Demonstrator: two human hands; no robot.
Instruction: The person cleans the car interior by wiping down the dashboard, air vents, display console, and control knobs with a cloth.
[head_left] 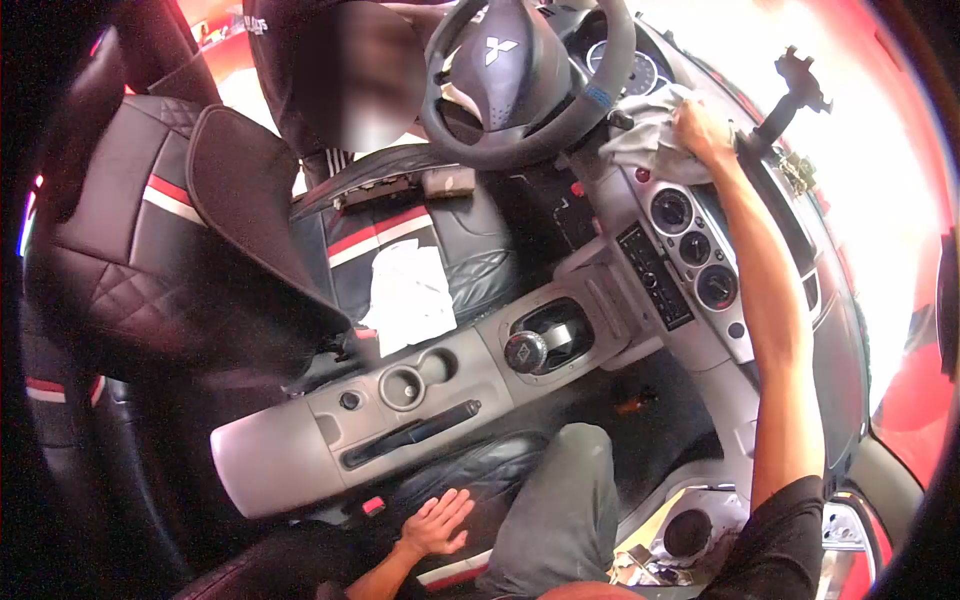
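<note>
My right hand [703,130] is stretched out to the dashboard, its fingers closed on a grey cloth [650,137]. The cloth bunches over the panel beside the steering wheel [478,155] and above the round dials [671,210] of the centre console. Part of the fingers is hidden by the cloth's folds. My left hand [437,522] lies low in the view with its fingers spread, palm down over the black passenger seat [500,475], holding nothing. It is nearest to my bent knee [583,450] and a red seat-belt buckle [373,505].
Another person in dark clothing [300,70] is at the driver's side. A white cloth or paper [410,292] lies on the driver's seat. Between the seats are the gear lever [525,351], cup holders [402,386] and handbrake [412,435]. A phone mount [795,92] rises from the dashboard.
</note>
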